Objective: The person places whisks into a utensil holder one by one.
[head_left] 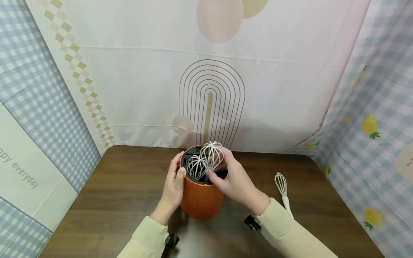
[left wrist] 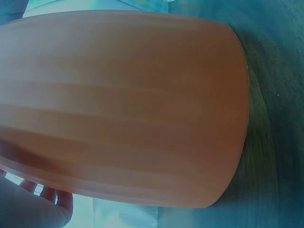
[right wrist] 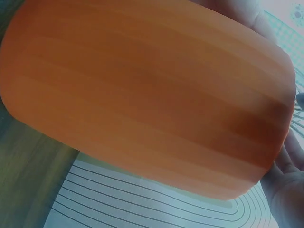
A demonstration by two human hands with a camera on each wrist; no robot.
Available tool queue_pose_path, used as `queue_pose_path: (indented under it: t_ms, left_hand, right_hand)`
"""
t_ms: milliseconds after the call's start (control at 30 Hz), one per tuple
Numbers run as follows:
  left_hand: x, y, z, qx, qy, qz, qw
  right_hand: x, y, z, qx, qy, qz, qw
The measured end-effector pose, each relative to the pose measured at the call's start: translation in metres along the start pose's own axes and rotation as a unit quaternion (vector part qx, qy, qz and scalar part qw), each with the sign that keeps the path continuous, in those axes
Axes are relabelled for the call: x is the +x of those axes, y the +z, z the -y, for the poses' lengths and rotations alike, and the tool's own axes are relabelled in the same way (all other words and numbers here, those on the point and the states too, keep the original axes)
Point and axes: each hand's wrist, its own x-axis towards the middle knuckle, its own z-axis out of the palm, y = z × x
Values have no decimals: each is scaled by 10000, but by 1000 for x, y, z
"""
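Note:
An orange utensil holder [head_left: 201,202] with a black slotted insert [head_left: 191,152] stands upright on the table. My left hand [head_left: 174,184] grips its left side, with the thumb at the rim. Over the holder's opening, my right hand [head_left: 237,179] pinches a whisk [head_left: 213,152] just below its pale wire loops; the handle below is hidden. Beside it, a second whisk [head_left: 195,167] sits in the insert, wires up. The holder's ribbed wall [left wrist: 133,104] fills most of the left wrist view, and the same wall [right wrist: 152,95] fills the right wrist view.
A third whisk [head_left: 282,186], with a white handle, lies on the dark wooden table [head_left: 129,200] to the right, near my right sleeve. A white printed cloth [head_left: 145,89] hangs behind the table, and blue checked cloth [head_left: 355,143] hangs at the sides.

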Motion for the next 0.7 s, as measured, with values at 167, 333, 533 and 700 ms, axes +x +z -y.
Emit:
queue_pose_path:
  t_ms: [167,333,533,700]
  left_hand:
    - [1,1,2,-102,212,-49,9997]
    - [1,2,3,-201,273,-82,9994]
    - [1,3,2,-214,258,-52,9994]
    - [1,2,3,-190,368,-60,9991]
  right_hand:
    - [0,-3,1,165,-112,-139,9997]
    - [-2,-4,0,83,-346,-267,9990]
    - [1,-3,-2,-348,-831,-203,9957]
    - [7,-3,3,-705,-826,111,9940]
